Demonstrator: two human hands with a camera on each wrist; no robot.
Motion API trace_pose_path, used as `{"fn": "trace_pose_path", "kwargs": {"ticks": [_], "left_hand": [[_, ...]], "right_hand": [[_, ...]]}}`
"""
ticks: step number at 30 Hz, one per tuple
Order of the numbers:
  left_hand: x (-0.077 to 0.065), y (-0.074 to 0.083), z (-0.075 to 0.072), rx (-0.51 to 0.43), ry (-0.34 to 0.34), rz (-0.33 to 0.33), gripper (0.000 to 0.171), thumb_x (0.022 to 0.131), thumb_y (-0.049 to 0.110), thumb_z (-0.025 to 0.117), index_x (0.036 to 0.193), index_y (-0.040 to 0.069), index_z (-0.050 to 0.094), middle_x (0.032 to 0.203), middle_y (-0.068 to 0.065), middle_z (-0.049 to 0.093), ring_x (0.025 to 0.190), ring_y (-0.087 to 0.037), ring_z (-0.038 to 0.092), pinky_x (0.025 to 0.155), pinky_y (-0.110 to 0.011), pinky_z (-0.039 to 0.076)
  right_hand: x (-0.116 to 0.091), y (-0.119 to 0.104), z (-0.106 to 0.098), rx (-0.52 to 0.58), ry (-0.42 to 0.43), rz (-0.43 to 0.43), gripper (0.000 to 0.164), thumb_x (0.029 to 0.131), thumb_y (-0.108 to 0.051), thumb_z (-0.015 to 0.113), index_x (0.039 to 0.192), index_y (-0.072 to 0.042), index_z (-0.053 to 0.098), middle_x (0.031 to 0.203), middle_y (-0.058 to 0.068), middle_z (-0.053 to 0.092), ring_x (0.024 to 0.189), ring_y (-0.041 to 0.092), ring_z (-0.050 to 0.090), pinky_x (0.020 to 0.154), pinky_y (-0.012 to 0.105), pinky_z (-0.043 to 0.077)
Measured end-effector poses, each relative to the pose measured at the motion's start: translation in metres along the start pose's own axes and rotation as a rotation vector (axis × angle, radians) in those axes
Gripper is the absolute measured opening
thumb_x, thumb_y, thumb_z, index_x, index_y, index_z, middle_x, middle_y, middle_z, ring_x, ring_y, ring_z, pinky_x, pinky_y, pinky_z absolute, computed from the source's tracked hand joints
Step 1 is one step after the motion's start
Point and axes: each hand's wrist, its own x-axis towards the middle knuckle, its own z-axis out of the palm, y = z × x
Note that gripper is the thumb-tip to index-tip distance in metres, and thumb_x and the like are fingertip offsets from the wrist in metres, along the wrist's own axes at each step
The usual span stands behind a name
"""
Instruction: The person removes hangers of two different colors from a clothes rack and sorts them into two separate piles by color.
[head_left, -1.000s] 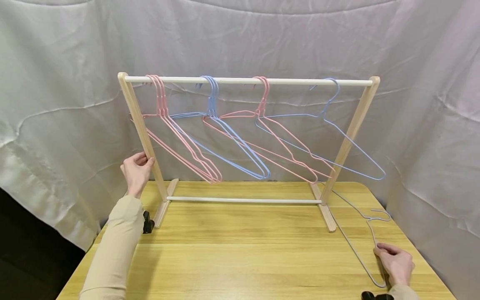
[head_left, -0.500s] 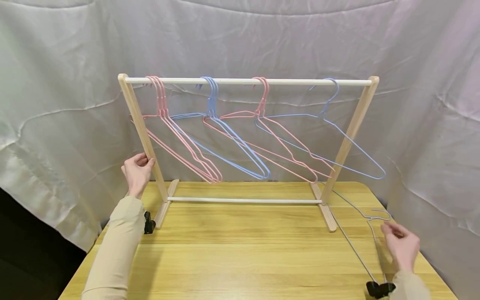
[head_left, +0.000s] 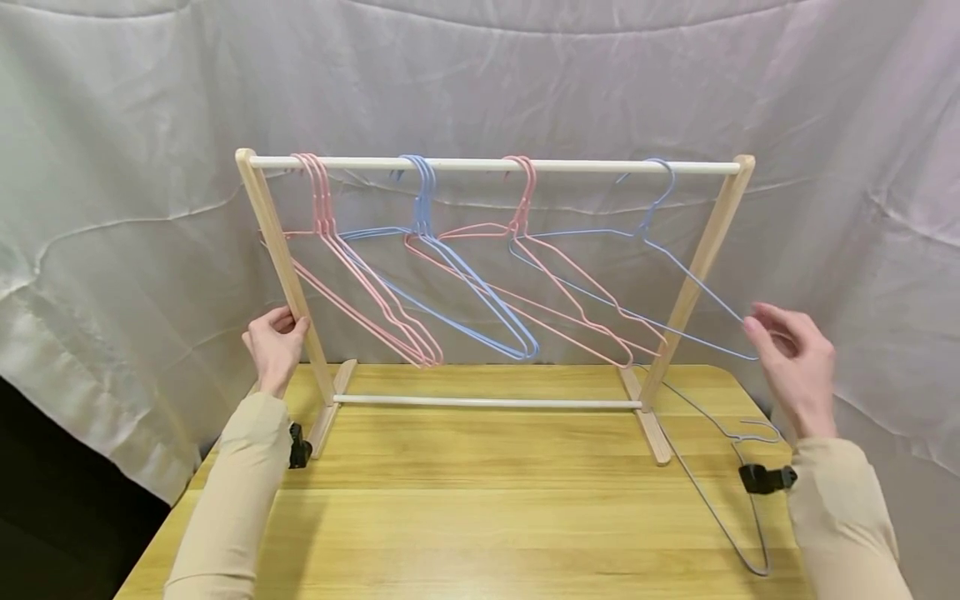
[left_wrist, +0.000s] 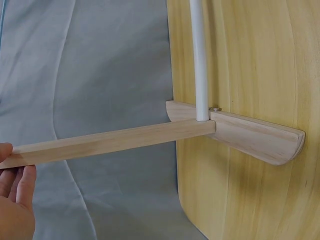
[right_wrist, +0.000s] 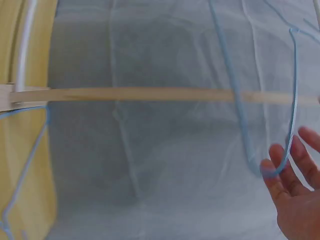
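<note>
My left hand (head_left: 273, 350) grips the left wooden post (head_left: 270, 229) of a clothes rack, low on the post, fingers behind it and thumb at its edge. Out at the right, my right hand (head_left: 798, 362) is raised at the lower right corner of a blue hanger (head_left: 693, 275) hooked on the rack's white rail (head_left: 585, 165). In the right wrist view, the fingers (right_wrist: 285, 180) lie at the rounded end of this blue hanger (right_wrist: 294, 85), loosely bent, with the thumb apart. A grey hanger (head_left: 703, 496) lies on the table below, partly covered by the right wrist's black camera.
Several pink hangers (head_left: 324, 208) hang at the rail's left, then a blue bunch (head_left: 423, 200), then a pink pair (head_left: 519, 217). The rack stands on a wooden table (head_left: 480, 500). Grey curtains (head_left: 480, 75) surround it.
My right hand has let go of the grey hanger, leaving it on the table, and risen to the hanging blue hanger's corner. The left hand keeps its hold on the post.
</note>
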Motion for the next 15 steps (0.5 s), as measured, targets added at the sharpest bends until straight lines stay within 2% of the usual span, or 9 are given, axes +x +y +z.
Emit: {"fn": "trace_pose_path", "kwargs": {"ticks": [3, 6, 11, 15], "left_hand": [[0.0, 0.0, -0.001, -0.001, 0.004, -0.005, 0.032, 0.094, 0.014, 0.068, 0.121, -0.003, 0.071, 0.121, -0.029, 0.068, 0.145, -0.024, 0.035, 0.118, -0.042, 0.022], [0.0, 0.001, -0.001, -0.001, 0.007, 0.0, 0.031, 0.093, 0.014, 0.068, 0.119, -0.004, 0.071, 0.119, -0.03, 0.068, 0.144, -0.024, 0.036, 0.117, -0.043, 0.02], [0.0, 0.002, 0.0, 0.001, 0.003, -0.003, 0.031, 0.094, 0.014, 0.069, 0.119, -0.004, 0.071, 0.12, -0.03, 0.068, 0.141, -0.027, 0.036, 0.112, -0.045, 0.019], [0.001, 0.003, 0.0, -0.004, -0.007, -0.013, 0.032, 0.095, 0.014, 0.069, 0.121, -0.004, 0.07, 0.121, -0.029, 0.067, 0.143, -0.027, 0.033, 0.114, -0.045, 0.019]], "right_hand": [[0.013, -0.012, 0.008, -0.099, -0.122, -0.115, 0.039, 0.091, -0.011, 0.073, 0.128, -0.001, 0.066, 0.104, -0.026, 0.059, 0.092, -0.007, 0.057, 0.084, 0.002, 0.043], [0.022, -0.019, 0.014, -0.155, -0.177, -0.19, 0.04, 0.088, -0.01, 0.077, 0.124, 0.002, 0.067, 0.102, -0.029, 0.059, 0.088, -0.008, 0.055, 0.081, 0.003, 0.042], [0.028, -0.024, 0.02, -0.195, -0.202, -0.207, 0.037, 0.086, -0.01, 0.078, 0.119, 0.004, 0.068, 0.095, -0.033, 0.057, 0.079, -0.011, 0.053, 0.075, 0.005, 0.041], [0.03, -0.025, 0.023, -0.205, -0.189, -0.215, 0.032, 0.086, -0.01, 0.078, 0.114, 0.004, 0.07, 0.088, -0.034, 0.057, 0.073, -0.012, 0.053, 0.07, 0.004, 0.041]]}}
